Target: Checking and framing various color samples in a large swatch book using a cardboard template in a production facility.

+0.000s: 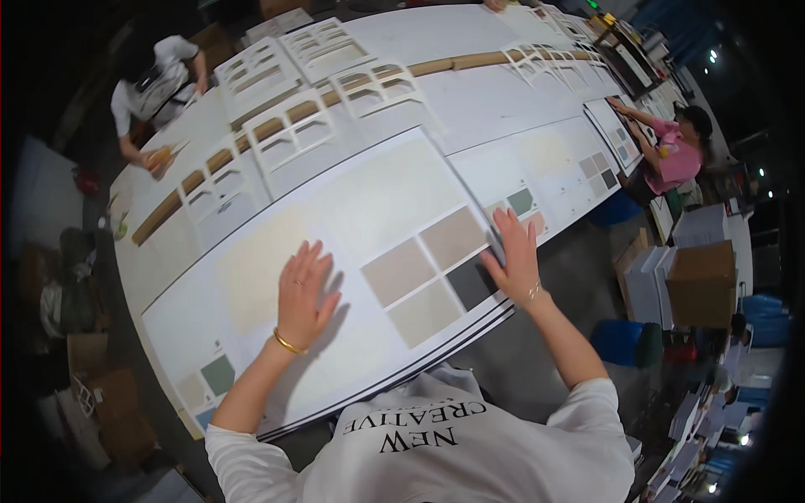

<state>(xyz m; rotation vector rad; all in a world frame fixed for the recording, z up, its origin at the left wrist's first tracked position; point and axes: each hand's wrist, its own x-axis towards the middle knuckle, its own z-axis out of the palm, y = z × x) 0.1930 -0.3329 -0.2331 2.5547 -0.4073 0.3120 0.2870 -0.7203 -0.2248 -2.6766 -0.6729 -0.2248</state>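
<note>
A large white sample board [352,197] printed with colour swatches lies in front of me on the long table. My left hand [303,293] is open over its middle left part, next to a pale cream patch [256,264]; a shadow falls beside it. Near the board's right edge, my right hand [515,256] is also open, fingers stretched, by the dark grey swatch [472,283]. Neither hand holds anything. Whether the palms touch the board, I cannot tell. Beige and taupe swatches [398,272] lie between the hands.
Another swatch board [553,138] lies to the right. White die-cut frames [293,138] straddle a long wooden strip [222,158] farther back. One person [159,84] works at the far left, another [675,155] at the right. Cardboard boxes [703,283] and a blue bin [618,342] stand right.
</note>
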